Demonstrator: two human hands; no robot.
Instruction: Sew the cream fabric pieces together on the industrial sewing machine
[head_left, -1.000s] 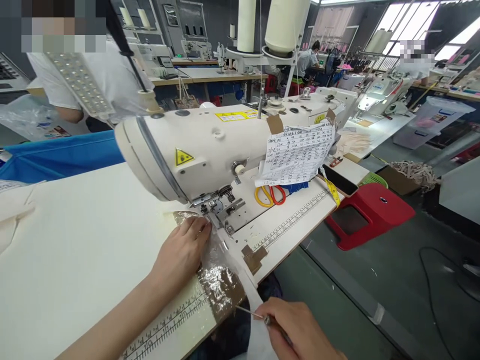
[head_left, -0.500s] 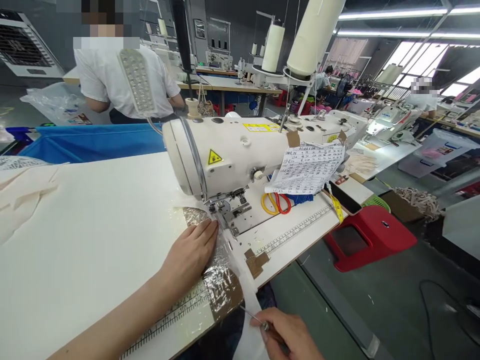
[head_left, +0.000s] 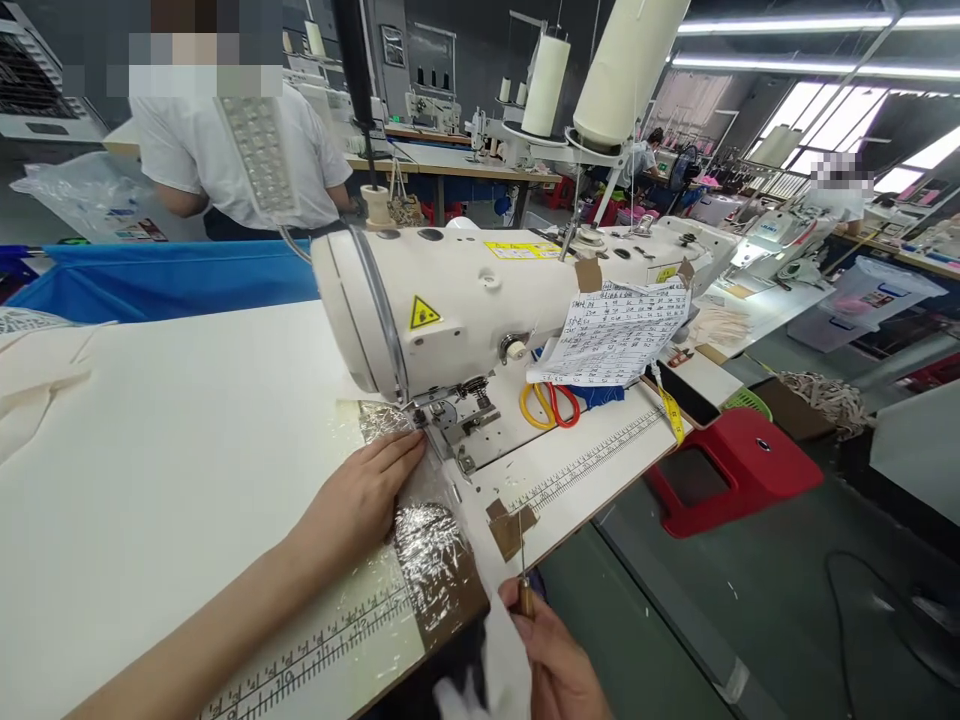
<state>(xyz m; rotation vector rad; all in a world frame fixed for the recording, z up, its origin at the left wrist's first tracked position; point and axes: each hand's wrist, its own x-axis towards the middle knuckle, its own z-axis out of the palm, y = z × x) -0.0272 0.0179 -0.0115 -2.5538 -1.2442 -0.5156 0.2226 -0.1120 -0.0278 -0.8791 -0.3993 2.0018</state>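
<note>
My left hand (head_left: 364, 495) lies flat, fingers stretched out, on the taped table edge just in front of the needle area of a white sewing machine (head_left: 465, 300). Its fingertips touch a thin white fabric strip (head_left: 504, 650), which runs from the presser foot over the table edge and hangs down. Below the front edge, my right hand (head_left: 555, 655) is closed around the wooden handle of an awl (head_left: 526, 598). The awl's metal spike points upward beside the strip. Whether the right fingers also pinch the fabric, I cannot tell.
Scissors (head_left: 551, 405) with yellow and red handles lie by the machine bed. A handwritten sheet (head_left: 619, 335) hangs from the machine. A tape measure (head_left: 670, 410) and a phone (head_left: 682, 395) lie at right, above a red stool (head_left: 750, 470). Pale fabric (head_left: 37, 390) rests at far left.
My right hand has turned the awl from pointing left to pointing up. The hanging fabric strip has shifted and bunched below. My left hand stays by the needle, slightly left in view.
</note>
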